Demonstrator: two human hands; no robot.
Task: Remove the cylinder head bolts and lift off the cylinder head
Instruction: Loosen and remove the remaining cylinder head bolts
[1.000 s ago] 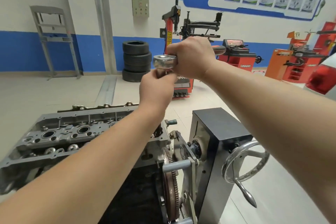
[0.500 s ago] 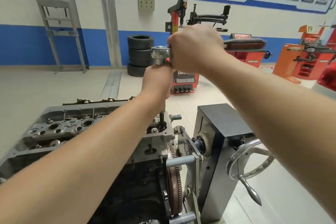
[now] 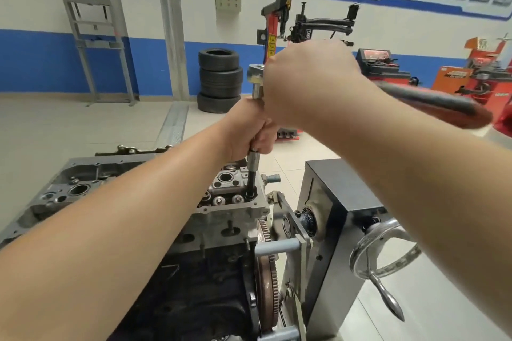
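— What's the biggest thing in front of you?

— The engine stand point(image 3: 340, 202), a dark grey box on the right, with a chromed handwheel point(image 3: 385, 252) on its near right face. The engine hangs off its left side, the toothed flywheel point(image 3: 267, 282) just beside the stand's plate.

— And the cylinder head?

— The cylinder head point(image 3: 230, 196) sits on top of the dark engine block point(image 3: 194, 299), left of the stand, running away to the far left. It is bare aluminium, open at the top, with round bores and small valve parts showing.

— Where are the hands?

— Both are raised over the right end of the head. The right hand point(image 3: 307, 83) is the higher one, its fingers curled tight around the ratchet wrench point(image 3: 432, 99) near its head; the dark handle sticks out to the right, blurred. The left hand point(image 3: 249, 130) is just below it, wrapped round the extension bar point(image 3: 253, 171) that drops straight down from the wrench.

— Does the tool reach the head?

— Yes. The black socket point(image 3: 250, 194) at the bottom of the bar stands upright in a recess at the near right corner of the head. The bolt itself is hidden under it.

— Anything behind?

— A stack of tyres point(image 3: 219, 80) against the blue and white far wall, and a red tyre changer point(image 3: 279, 25) to its right.
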